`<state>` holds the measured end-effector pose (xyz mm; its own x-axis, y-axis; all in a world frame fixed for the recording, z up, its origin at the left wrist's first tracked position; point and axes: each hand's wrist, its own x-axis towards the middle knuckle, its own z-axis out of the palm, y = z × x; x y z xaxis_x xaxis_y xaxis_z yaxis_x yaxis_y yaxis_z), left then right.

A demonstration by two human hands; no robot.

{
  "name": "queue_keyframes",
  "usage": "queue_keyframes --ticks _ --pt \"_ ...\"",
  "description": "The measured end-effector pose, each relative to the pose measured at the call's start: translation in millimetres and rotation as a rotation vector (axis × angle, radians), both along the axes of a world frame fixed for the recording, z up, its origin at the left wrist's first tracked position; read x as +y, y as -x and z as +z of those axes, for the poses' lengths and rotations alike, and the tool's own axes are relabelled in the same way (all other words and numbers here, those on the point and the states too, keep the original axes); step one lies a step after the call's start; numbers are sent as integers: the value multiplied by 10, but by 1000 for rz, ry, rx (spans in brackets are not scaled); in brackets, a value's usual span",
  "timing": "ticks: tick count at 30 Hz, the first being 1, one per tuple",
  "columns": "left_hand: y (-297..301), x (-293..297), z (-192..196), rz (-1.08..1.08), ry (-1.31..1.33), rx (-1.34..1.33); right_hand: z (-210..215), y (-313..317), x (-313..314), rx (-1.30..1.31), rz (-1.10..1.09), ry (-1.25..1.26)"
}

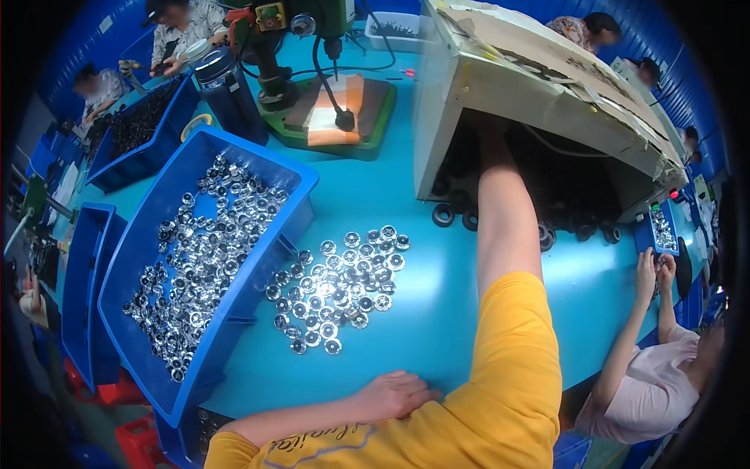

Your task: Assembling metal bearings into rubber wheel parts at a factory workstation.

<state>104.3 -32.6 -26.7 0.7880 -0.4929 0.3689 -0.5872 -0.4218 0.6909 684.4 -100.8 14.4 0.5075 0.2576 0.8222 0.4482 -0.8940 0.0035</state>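
My right arm reaches far into the open front of a white box-like cabinet (pixel 445 117). My right hand (pixel 491 133) is in its dark inside, and its fingers cannot be made out. Black rubber-like rings (pixel 444 215) lie along the opening, on both sides of my forearm. My left hand (pixel 394 395) rests at the near edge of the turquoise table (pixel 422 313), fingers curled in and no object showing in them. Beyond it, a loose group of shiny round metal-and-black parts (pixel 340 285) is spread on the table. Many more of these fill a tilted blue bin (pixel 211 383) on the left.
A green drill press (pixel 332 109) stands at the back, with an orange-and-white sheet on its base. Left of it are a dark jar (pixel 226 90) and a blue bin of black parts (pixel 144 125). A co-worker's hands (pixel 655 270) handle small parts at right. Other people sit farther off.
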Motion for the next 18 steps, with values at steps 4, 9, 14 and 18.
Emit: queue_keyframes --ticks 4,9,14,18 --pt "-55 -16 -69 43 73 -52 74 -73 24 2 -1 -14" --pt "-37 -24 0 71 40 -30 72 -59 62 25 11 0" --pt "-40 3 -37 84 26 -64 92 -107 81 30 4 -16" --pt "-56 -4 -20 72 8 -52 111 -92 45 35 9 -19"
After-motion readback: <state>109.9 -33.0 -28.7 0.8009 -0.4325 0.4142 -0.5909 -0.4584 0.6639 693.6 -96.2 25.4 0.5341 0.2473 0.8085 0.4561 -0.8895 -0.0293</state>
